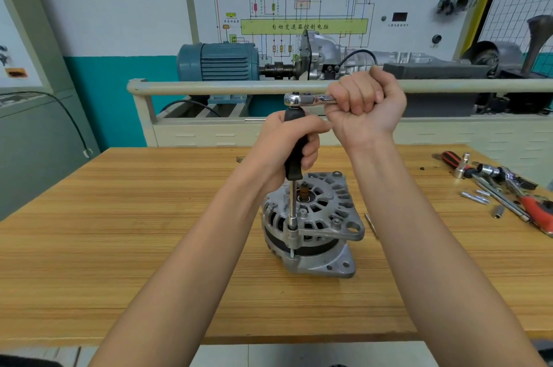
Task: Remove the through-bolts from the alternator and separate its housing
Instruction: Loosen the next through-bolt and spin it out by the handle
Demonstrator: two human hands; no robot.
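A silver alternator [317,229] stands on the wooden table [119,247], shaft end up. A black-handled socket driver [294,157] stands upright on it, its socket [292,224] seated on a through-bolt at the housing's front left edge. My left hand [284,145] grips the black handle. A chrome ratchet [302,99] sits on top of the driver, pointing right. My right hand [365,103] is wrapped in a fist round the ratchet's handle. A loose bolt [371,224] lies on the table just right of the alternator.
At the table's right edge lie several tools [502,187]: a red-black screwdriver, sockets, extension bars and an orange-handled tool. Behind the table stands a training rig with a blue motor [218,61], a gearbox and a rail [227,87].
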